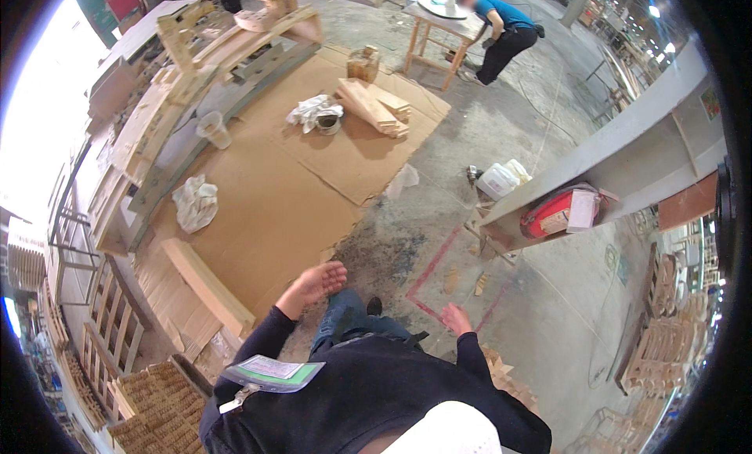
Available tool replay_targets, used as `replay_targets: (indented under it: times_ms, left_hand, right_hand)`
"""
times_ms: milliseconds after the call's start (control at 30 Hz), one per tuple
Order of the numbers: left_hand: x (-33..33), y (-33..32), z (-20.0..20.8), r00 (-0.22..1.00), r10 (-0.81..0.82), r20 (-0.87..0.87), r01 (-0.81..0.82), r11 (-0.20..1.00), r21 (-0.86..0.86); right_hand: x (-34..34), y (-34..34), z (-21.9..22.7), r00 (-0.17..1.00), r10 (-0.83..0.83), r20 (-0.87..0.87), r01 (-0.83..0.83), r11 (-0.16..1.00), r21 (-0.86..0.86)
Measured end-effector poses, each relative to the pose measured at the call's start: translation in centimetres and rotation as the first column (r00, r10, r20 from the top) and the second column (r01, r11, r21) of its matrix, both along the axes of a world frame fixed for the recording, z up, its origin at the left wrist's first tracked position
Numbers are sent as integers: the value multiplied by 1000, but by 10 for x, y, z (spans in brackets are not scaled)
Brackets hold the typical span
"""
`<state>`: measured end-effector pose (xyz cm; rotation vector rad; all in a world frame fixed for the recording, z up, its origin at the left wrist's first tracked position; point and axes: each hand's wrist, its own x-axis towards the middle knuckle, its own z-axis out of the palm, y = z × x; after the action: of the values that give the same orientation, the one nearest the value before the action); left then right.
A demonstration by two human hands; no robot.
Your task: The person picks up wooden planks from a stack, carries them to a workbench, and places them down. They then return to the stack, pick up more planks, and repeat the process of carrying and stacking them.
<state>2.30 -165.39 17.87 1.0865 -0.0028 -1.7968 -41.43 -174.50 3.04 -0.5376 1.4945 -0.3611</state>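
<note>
Left hand [319, 281], just left of frame centre: bare, palm turned partly up, fingers loosely spread, nothing held. Right hand [455, 318], lower centre-right: bare, fingers slightly bent, apparently empty; its underside is hidden, so cannot be sure. Neither touches anything.

Nearest the left: the edge of a large cardboard sheet [274, 195] on the floor, with a long timber [207, 288] lying on it at lower left, apart from the hand. Nearest the right: small wood offcuts [480, 283] on the concrete beside a red floor line [427, 301].

Step in hand, as I judge it: between grips, no piece being worked. Picking up timber from this stance would call for bending, arms lowered, fingers opened around it.

Farther out, upper centre: stacked boards [372, 105], a crumpled white cloth [309, 109] and a small pot [329, 124], all on the cardboard. Upper right: a co-worker [509, 23] stoops beside a small wooden table [415, 13].
</note>
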Motion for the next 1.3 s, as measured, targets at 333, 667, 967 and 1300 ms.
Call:
replay_targets:
  times_ms: [333, 667, 967, 1300]
  left_hand:
    - [159, -214, 75, 981, 157, 112, -88, 881, -464]
    - [399, -465, 149, 721, 535, 442, -273, 804, -528]
    - [569, -640, 151, 294, 813, 502, -622, 562, -546]
    - [605, -700, 157, 122, 851, 511, -739, 421, -525]
  right_hand:
    - [-29, -57, -51, 999, 17, 40, -23, 988, 153]
    - [4, -244, 3, 996, 90, -19, -84, 974, 212]
    - [-5, -349, 13, 986, 7, -166, 53, 935, 351]
    - [35, -368, 21, 987, 22, -161, 42, 921, 387]
